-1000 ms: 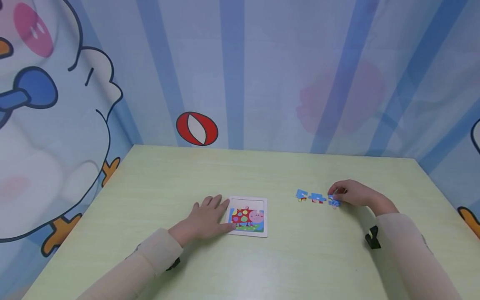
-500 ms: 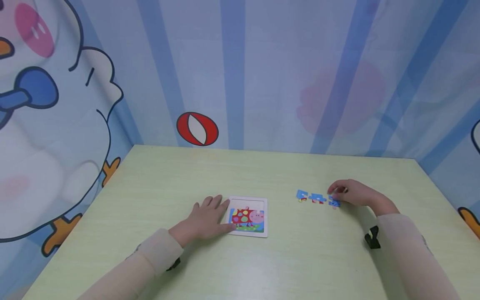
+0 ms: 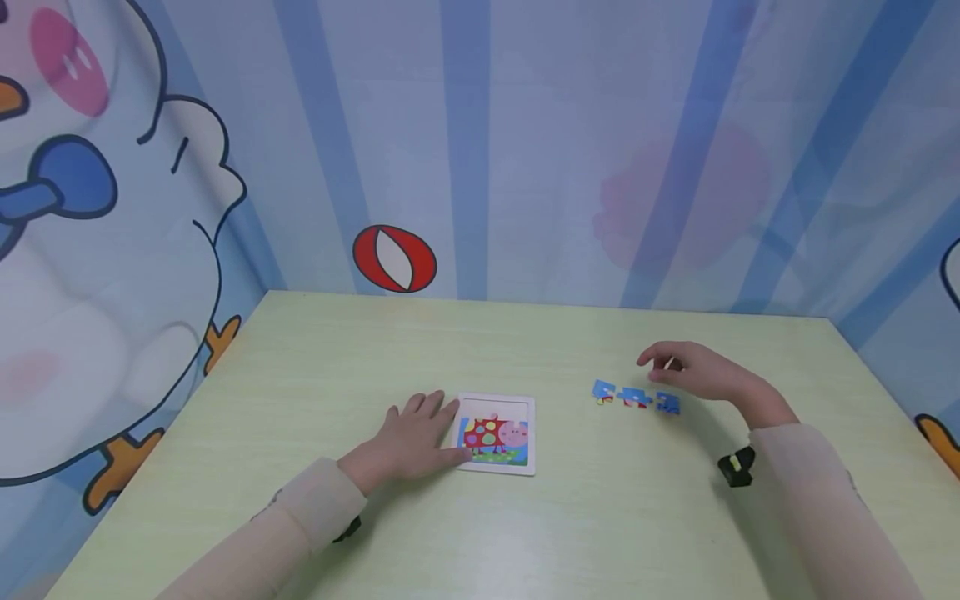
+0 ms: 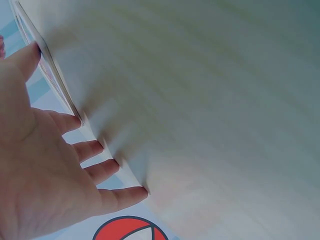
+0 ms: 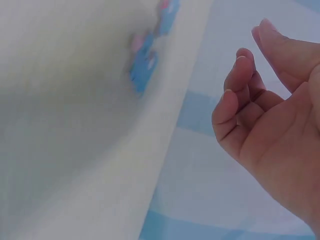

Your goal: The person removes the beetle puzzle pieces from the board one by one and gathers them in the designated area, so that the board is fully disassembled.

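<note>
My left hand (image 3: 408, 437) rests spread on the table, its thumb on the lower left of a white-framed jigsaw puzzle (image 3: 495, 397) and its index fingertip at the frame's left edge. In the left wrist view the thumb (image 4: 29, 57) overlaps the frame's edge. The puzzle's lower part shows a pink pig in a spotted red dress; a pale strip runs across its top. My right hand (image 3: 693, 371) hovers with loosely bent fingers, holding nothing, just above the rightmost of three blue puzzle pieces (image 3: 667, 402). The middle piece (image 3: 635, 397) and left piece (image 3: 603, 391) lie beside it in a row.
The pale wooden table (image 3: 585, 517) reaches back to a blue striped curtain (image 3: 525, 150) with cartoon prints. Dark wrist-worn devices show beneath both sleeves, including a black one (image 3: 737, 467) under the right cuff.
My right hand has let go of the rightmost piece and lifted up and slightly left. That piece stays on the table. My left hand keeps its place on the puzzle.
</note>
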Demonstrator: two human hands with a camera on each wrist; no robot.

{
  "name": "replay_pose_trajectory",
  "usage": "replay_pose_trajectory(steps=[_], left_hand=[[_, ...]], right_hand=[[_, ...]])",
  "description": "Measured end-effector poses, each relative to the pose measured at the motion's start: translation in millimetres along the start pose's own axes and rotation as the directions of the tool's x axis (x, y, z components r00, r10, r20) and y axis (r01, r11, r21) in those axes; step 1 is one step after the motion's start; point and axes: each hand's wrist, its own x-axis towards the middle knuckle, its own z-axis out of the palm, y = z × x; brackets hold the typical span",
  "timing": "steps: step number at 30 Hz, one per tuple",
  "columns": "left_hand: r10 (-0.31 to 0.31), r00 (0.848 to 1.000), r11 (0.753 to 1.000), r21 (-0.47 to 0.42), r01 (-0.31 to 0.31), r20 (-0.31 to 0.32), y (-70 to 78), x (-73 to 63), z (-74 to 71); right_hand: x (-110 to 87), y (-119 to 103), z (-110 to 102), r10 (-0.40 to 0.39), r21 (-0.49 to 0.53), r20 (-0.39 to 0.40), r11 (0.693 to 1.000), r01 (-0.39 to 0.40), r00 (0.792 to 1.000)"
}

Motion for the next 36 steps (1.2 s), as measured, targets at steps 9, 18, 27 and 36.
replay_pose_trajectory(steps=[9,18,27,36], left_hand=[[0.004,1.0,1.0,0.004,-0.004,-0.002,-1.6,0.0,0.9],[-0.003,1.0,1.0,0.02,0.003,-0.002,-2.6,1.8,3.1],[-0.002,1.0,1.0,0.007,0.002,0.004,0.0,-0.1,-0.1],[-0.021,1.0,1.0,0.001,0.021,0.013,1.2,0.2,-1.4]], right_hand=[[12.6,-41,5,-0.098,0.013,-0.002,0.995,0.098,0.995],[33.6,-76,23,-0.151,0.042,0.041,0.988,0.149,0.988],[53.8,-107,46,-0.197,0.039,0.083,0.98,0.195,0.977],[73.5,-133,74,-0.223,0.09,0.153,0.973,0.211,0.963]])
